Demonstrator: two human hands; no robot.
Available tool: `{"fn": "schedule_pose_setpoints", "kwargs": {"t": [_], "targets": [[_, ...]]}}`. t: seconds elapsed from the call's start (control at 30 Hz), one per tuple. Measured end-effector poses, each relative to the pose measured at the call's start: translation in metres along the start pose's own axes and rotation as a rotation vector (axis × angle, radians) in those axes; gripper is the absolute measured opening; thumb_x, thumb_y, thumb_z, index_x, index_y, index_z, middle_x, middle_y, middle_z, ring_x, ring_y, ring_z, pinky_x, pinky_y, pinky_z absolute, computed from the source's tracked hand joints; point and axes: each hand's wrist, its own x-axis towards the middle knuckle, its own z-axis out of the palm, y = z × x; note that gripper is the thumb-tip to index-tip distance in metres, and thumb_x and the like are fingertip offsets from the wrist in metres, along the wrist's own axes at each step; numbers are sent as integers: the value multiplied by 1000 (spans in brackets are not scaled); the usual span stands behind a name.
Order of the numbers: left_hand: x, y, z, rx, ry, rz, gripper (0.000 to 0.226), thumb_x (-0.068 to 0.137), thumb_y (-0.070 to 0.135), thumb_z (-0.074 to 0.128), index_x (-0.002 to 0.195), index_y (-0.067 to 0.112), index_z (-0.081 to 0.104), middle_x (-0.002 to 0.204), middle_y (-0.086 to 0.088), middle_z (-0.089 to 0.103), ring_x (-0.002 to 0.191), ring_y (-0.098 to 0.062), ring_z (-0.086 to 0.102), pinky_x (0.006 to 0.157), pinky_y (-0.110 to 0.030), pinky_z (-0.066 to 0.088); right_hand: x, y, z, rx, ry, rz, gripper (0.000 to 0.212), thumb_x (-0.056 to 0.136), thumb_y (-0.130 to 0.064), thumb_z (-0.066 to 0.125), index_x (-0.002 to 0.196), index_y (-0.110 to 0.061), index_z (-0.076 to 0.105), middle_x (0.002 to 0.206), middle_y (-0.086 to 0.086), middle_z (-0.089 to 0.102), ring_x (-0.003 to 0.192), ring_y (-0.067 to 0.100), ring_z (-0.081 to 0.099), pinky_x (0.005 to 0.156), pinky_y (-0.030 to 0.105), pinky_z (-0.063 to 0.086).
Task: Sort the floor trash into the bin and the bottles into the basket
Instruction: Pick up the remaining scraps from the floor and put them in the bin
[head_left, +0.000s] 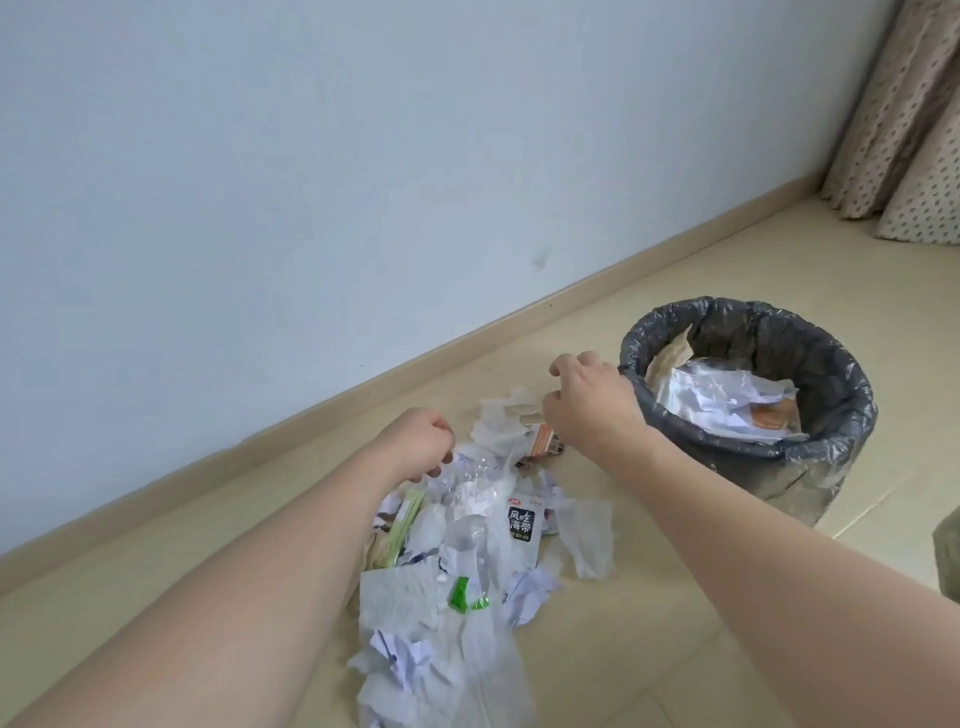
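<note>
Status at this frame, as I read it from the head view.

Bin: right of centre, lined with a grey bag. It already holds crumpled white paper and a brownish wrapper, so I judge part of the trash sorting done.

Floor pile: centre to lower centre of the frame, just left of the bin. It still contains torn tissue, crumpled paper, a black snack packet and a green wrapper. A clear plastic bottle lies in the upper part of the pile; a second clear bottle with a green cap lies lower down. Both bottles remain on the floor. No basket is visible in this view, so I cannot report how the bottle sorting stands.

Left hand: at the upper left edge of the pile, fingers curled downward at the clear bottle's end. Contact appears made, but I cannot tell whether it is a firm hold.

Right hand: above the far end of the pile, beside the bin rim, fingers curled. It sits over white tissue; whether it pinches any is not clear.

Remaining work, in my estimate: most of the pile, plus both bottles.
</note>
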Motion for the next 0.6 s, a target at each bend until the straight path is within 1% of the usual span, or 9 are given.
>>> {"fn": "schedule_pose_setpoints", "kwargs": {"t": [0.1,0.17,0.27,0.37,0.4,0.43,0.47,0.53,0.6], "targets": [[-13,-66,-9,14,9,-106,15,92,14,46,97,15,60,97,-8,69,74,-21,63,63,-28,46,-20,-29,38,-30,-179,-110,35,88,-20,44,121,-14,51,122,7,53,107,30,53,89,38,45],[-26,-111,-9,26,-3,-140,15,89,11,46,92,13,61,93,-11,69,69,-22,58,58,-24,41,-39,-45,66,-58,-318,-161,34,90,-21,44,123,-14,49,125,6,51,110,29,53,90,38,45],[-43,-169,5,75,-54,-141,10,85,11,52,79,17,58,80,-1,62,64,-15,53,52,-22,36,-72,-58,105,-113,-479,-207,36,90,-21,43,125,-14,47,126,6,49,112,28,52,92,39,46],[-55,-211,27,77,-139,-171,7,79,16,54,75,21,56,75,4,57,63,-14,51,57,-23,39,-102,-64,141,-153,-597,-211,35,92,-24,43,125,-15,48,126,6,48,112,28,52,88,36,45],[-59,-217,33,88,-154,-174,4,78,18,54,78,22,55,78,4,56,66,-14,50,59,-24,39,-109,-65,151,-163,-619,-203,33,92,-25,43,123,-17,49,126,5,49,111,26,53,84,34,44],[-62,-223,39,97,-166,-170,6,79,21,56,85,24,56,84,3,57,71,-14,50,62,-26,39,-115,-68,161,-165,-637,-191,31,92,-26,43,121,-18,50,124,4,50,109,25,53,80,32,42],[-63,-227,45,96,-176,-155,17,81,23,59,98,25,56,95,1,59,78,-15,51,66,-27,40,-119,-69,169,-155,-647,-167,30,91,-27,44,119,-18,50,121,3,51,106,23,54,76,31,40],[-64,-231,54,106,-188,-87,41,85,23,60,125,26,49,115,-3,57,90,-18,53,74,-30,45,-122,-74,180,-127,-646,-105,28,91,-29,44,115,-18,51,115,2,53,98,21,54,72,30,39],[-67,-235,60,195,-175,0,46,88,23,55,132,31,44,127,3,49,99,-20,55,81,-33,49,-122,-79,189,-74,-637,-21,25,91,-32,45,109,-17,52,107,1,55,88,19,54,64,29,41]]}}
